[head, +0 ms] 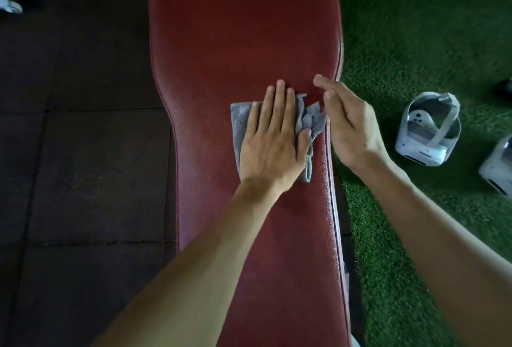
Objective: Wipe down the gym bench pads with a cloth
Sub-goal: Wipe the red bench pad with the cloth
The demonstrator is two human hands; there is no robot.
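Left hand [273,141] pressed flat, fingers straight, on grey cloth [240,122] atop red surface [243,27]; right hand [350,124] hovered open, partly covering the cloth.

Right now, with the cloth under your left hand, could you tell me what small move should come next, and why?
Probably slide the left hand, pressing flat on the grey cloth, forward along the red bench pad; the wide part ahead lies uncovered, and the right hand hovers open beside it.
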